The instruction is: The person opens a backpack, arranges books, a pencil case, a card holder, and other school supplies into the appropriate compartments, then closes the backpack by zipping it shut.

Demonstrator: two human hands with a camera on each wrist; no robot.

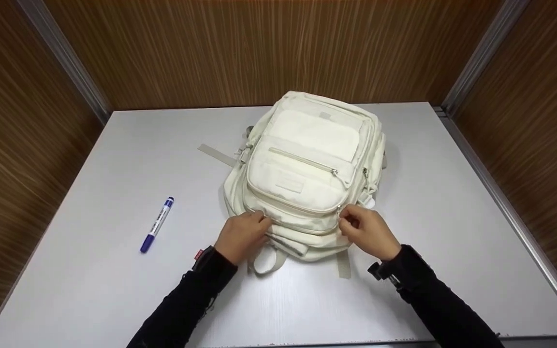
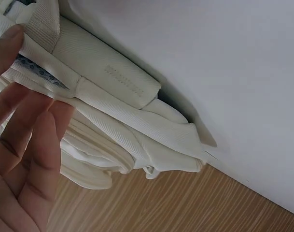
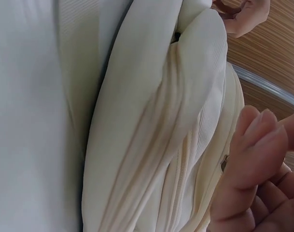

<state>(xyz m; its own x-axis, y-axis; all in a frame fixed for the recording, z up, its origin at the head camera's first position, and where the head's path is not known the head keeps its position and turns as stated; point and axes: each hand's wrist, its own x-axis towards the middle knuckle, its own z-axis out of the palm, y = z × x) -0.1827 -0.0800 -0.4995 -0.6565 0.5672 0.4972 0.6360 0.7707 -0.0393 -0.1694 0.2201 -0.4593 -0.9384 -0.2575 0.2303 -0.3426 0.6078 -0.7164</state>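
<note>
A cream backpack [image 1: 302, 174] lies on the white table, its front pocket and zippers facing up. My left hand [image 1: 244, 234] pinches fabric at the near left end of the bag. In the left wrist view the left thumb [image 2: 9, 46] lies over the seam edge beside blue patterned lining, with fingers under it. At the near right side, my right hand [image 1: 368, 231] has its fingers curled at the side zipper. A metal zipper slider [image 3: 225, 163] shows right against those fingers in the right wrist view, its pull tab hidden by the hand.
To the left, a blue and white marker pen [image 1: 157, 224] lies on the table [image 1: 114, 183]. Loose straps [image 1: 215, 154] stick out from the bag's sides, and a fabric loop [image 1: 269, 263] hangs at its near end. Brown wood-grain panels [image 1: 269, 53] stand behind and on both sides.
</note>
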